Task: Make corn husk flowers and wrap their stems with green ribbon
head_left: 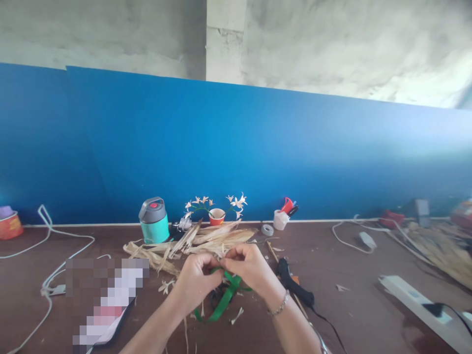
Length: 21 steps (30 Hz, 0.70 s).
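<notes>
My left hand [201,278] and my right hand [246,265] meet over the middle of the table, fingertips pinched close together. A green ribbon [223,306] runs from between them and hangs in a loop below. Whatever else the fingertips hold is too small to make out. Just beyond my hands lies a heap of dried corn husks [217,237]. Small pale husk flowers lie about, one white flower [165,286] left of my left hand. Right of my right wrist rests a black glue gun [295,282] with its cord trailing toward me.
Along the blue partition [236,147] stand a teal flask [154,225], a paper cup [217,218] with flower stems, a tape roll [267,229] and a white pen cup [280,220]. A power strip [416,300] lies right; white cables [70,236] and a blurred-out object [110,307] lie left.
</notes>
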Motion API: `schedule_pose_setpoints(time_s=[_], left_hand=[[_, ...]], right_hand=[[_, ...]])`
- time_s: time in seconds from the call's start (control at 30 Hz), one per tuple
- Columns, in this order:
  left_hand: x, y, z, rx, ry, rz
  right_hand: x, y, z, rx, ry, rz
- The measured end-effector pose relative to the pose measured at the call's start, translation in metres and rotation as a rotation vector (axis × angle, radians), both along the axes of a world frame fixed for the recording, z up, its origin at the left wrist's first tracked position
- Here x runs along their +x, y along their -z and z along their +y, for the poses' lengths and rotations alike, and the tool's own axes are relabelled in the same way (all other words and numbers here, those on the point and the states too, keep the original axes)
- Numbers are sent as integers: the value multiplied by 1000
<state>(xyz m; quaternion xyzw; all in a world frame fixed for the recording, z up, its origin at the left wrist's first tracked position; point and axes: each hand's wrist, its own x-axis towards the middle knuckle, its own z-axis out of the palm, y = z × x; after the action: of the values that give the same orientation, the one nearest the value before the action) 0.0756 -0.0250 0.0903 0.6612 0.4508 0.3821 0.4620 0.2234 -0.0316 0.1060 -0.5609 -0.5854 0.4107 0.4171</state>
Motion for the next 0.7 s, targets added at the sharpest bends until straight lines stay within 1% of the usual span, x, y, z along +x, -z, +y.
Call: schedule_pose_setpoints(time_s=[0.23,0.33,0.43,0.5,0.57,0.7], left_hand=[[1,3,-2,11,-24,39],[-1,0,-1,-49,0,19],[-3,-4,1,-128,62,-15],[-3,-5,1,-155,84,-28],[-3,-4,1,-149,81,-30],[-1,0,0,-107,50,-28]], right_hand=[[-2,9,4,52,27,-19],[-2,4,2,6,24,-24],[-1,-4,-1,-83,-1,-17],[-1,-7,-3,-102,-10,-13],[0,-6,-3,-89,-6,-15],[0,1,-1,-64,8,-46]])
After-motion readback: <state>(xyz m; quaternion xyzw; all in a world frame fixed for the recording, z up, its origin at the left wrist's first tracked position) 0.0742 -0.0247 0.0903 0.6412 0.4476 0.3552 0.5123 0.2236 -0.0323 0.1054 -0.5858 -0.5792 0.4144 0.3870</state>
